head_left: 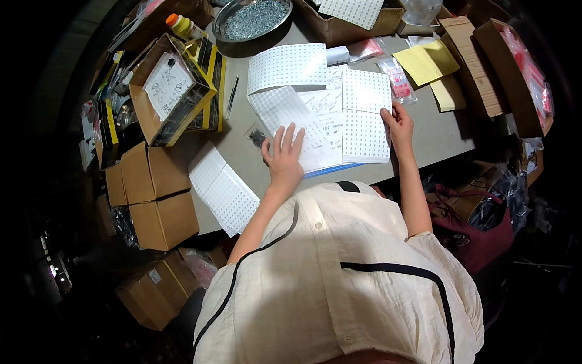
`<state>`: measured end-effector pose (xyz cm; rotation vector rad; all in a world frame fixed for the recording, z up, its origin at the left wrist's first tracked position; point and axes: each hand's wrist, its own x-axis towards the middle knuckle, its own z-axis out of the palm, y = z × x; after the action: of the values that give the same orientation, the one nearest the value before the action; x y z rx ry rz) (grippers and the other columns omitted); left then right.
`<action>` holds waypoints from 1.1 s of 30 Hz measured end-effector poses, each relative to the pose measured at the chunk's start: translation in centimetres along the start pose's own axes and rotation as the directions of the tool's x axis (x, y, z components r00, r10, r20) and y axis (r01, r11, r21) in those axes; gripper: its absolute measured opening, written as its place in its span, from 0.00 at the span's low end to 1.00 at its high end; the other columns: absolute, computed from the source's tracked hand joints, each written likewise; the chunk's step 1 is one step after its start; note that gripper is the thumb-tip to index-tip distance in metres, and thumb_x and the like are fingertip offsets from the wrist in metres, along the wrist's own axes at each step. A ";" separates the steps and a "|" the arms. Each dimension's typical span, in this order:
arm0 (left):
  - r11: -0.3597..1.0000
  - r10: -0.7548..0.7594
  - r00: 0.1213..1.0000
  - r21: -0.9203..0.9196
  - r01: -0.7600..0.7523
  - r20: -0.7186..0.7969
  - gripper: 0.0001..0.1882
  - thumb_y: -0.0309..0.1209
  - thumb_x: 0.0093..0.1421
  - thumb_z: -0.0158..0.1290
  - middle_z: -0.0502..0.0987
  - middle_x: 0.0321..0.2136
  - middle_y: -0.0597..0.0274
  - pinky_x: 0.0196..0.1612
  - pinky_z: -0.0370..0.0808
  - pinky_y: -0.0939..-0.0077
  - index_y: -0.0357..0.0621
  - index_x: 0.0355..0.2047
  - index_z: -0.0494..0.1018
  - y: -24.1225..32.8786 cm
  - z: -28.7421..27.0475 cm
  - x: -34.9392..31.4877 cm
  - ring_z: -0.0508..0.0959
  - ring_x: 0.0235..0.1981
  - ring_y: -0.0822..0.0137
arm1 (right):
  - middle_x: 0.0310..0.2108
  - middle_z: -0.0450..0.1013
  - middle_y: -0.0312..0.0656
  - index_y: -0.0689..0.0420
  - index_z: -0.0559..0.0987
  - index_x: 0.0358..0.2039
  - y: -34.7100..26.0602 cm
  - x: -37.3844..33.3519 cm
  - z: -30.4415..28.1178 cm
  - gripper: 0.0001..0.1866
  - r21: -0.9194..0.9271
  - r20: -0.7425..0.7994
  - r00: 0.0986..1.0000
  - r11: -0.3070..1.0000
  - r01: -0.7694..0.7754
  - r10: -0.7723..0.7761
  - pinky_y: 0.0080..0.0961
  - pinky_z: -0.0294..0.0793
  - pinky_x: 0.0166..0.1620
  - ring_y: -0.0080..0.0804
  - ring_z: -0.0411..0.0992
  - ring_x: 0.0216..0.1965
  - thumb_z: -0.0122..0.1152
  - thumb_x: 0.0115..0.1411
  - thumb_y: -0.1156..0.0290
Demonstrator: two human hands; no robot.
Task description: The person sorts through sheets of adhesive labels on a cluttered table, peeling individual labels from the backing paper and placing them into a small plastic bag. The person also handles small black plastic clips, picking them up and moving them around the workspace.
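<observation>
On the table before me, my right hand [400, 128] pinches the right edge of a white label sheet [366, 136] covered in rows of small printed marks, with a crease across its middle. My left hand [285, 159] lies with its fingers spread on printed papers [319, 130]. Close by its thumb is a small clear bag of dark parts [256, 135]. Beyond the left fingertips, a curled label sheet [287, 67] overlaps the papers. Another label sheet [224, 189] lies left of my left forearm. A blue edge [333, 170] shows under the papers nearest me.
A metal bowl of small shiny parts [253, 21] stands at the back. Left are a pen [233, 97], a black-and-yellow taped box [176, 91] and cardboard boxes [163, 221]. Right are yellow sheets [427, 62], pink-filled bags [400, 82] and an open carton [509, 79].
</observation>
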<state>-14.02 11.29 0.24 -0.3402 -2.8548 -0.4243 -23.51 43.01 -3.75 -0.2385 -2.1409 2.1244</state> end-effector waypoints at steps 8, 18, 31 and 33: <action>0.999 -0.037 0.999 -0.030 0.036 -0.020 0.36 0.13 0.53 0.46 0.66 0.66 0.62 0.67 0.48 0.52 0.54 0.63 0.70 -0.2 0.0 -0.1 0.62 0.67 0.58 | 0.34 0.81 0.38 0.66 0.79 0.47 -0.1 0.0 0.2 0.16 -0.056 -0.020 1.000 0.998 0.022 -0.023 0.16 0.73 0.38 0.16 0.74 0.33 0.66 0.61 0.72; 0.996 -0.041 0.999 -0.076 0.041 -0.006 0.36 0.13 0.53 0.44 0.66 0.66 0.60 0.68 0.48 0.53 0.52 0.63 0.70 -0.4 0.0 0.0 0.61 0.68 0.56 | 0.33 0.80 0.37 0.66 0.79 0.47 -0.5 -0.1 0.3 0.16 -0.087 -0.032 0.998 0.995 0.054 -0.057 0.15 0.71 0.36 0.15 0.72 0.32 0.66 0.61 0.73; 0.993 -0.017 1.000 -0.113 0.016 -0.012 0.37 0.12 0.48 0.47 0.65 0.65 0.55 0.68 0.48 0.49 0.47 0.61 0.71 -0.5 -0.2 0.0 0.60 0.67 0.52 | 0.33 0.80 0.38 0.66 0.79 0.48 -0.1 0.1 0.2 0.17 -0.101 -0.037 0.998 0.994 0.052 -0.056 0.16 0.72 0.36 0.16 0.72 0.31 0.66 0.60 0.72; 0.994 -0.021 1.000 -0.111 0.020 -0.011 0.37 0.12 0.48 0.47 0.65 0.65 0.55 0.68 0.48 0.49 0.47 0.61 0.71 -0.6 -0.1 0.0 0.60 0.67 0.52 | 0.33 0.81 0.39 0.67 0.79 0.48 -0.4 0.0 0.3 0.17 -0.112 -0.034 0.998 0.992 0.050 -0.054 0.17 0.72 0.37 0.17 0.73 0.32 0.66 0.60 0.72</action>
<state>-14.14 10.74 0.20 -0.3272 -2.8316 -0.5885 -23.56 42.72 -3.33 -0.2275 -2.2222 1.9607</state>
